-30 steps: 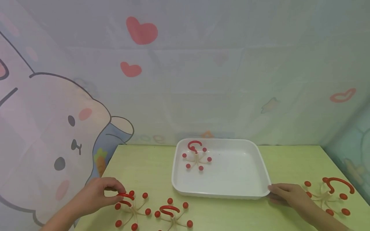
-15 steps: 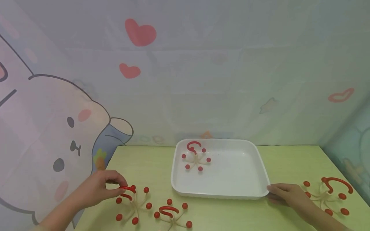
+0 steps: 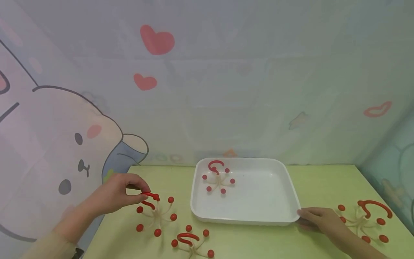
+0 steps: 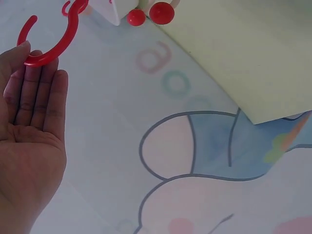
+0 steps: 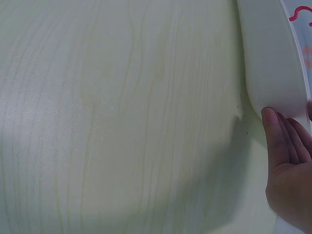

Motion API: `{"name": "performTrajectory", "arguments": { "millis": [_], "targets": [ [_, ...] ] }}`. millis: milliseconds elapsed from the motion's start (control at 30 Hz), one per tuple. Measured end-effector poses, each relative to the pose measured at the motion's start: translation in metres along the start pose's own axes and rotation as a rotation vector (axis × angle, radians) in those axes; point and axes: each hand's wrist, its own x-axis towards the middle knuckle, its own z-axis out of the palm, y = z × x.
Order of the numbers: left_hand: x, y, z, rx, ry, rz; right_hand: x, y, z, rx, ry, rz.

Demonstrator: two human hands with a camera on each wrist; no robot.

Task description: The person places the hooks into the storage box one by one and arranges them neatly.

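My left hand (image 3: 119, 192) pinches the red hook of a hook hanger (image 3: 156, 213), whose pale arms spread out to red ball tips. In the left wrist view, thumb and fingertips meet on the curved hook (image 4: 61, 46), and the hanger's lower part is mostly out of frame. My right hand (image 3: 318, 219) grips the near right corner of a white tray (image 3: 245, 219), thumb at the rim. Its fingers (image 5: 275, 131) lie against the tray's outer wall in the right wrist view. A similar hanger (image 3: 218, 181) sits at the left inside the tray.
Another hanger (image 3: 192, 246) stands at the front edge of view, between the left hand and the tray. One more hanger (image 3: 360, 223) is at the right, partly behind the right wrist. The pale green table (image 3: 252, 241) backs onto a printed cloth (image 3: 226, 90).
My left hand has moved up and to the right, lifting the hanger along with it. The right hand keeps its hold on the tray corner; the whole view shifts slightly.
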Motion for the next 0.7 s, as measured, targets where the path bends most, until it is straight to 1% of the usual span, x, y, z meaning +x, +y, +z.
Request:
{"name": "performTrajectory", "arguments": {
  "millis": [133,200,300,400,500,567,700],
  "targets": [
    [0.014,0.009,-0.006,0.042,0.021,0.007,0.000,-0.001,-0.001,-0.006,-0.015,-0.006],
    [0.022,0.014,-0.009,0.057,0.022,0.004,0.001,0.000,-0.001,-0.007,-0.006,0.001],
    [0.035,0.021,-0.010,0.067,0.018,0.006,0.002,0.001,-0.001,0.003,-0.010,-0.020],
    [0.048,0.027,-0.010,0.073,0.012,0.006,0.002,0.004,-0.002,0.022,-0.037,-0.052],
    [0.062,0.033,-0.008,0.064,0.005,0.021,0.002,0.005,-0.003,0.036,-0.054,-0.069],
    [0.072,0.037,-0.006,0.040,0.000,0.041,0.002,0.005,-0.003,0.038,-0.056,-0.070],
    [0.091,0.046,-0.001,0.006,-0.013,0.060,0.001,0.002,-0.002,0.030,-0.040,-0.044]
  ]
}}
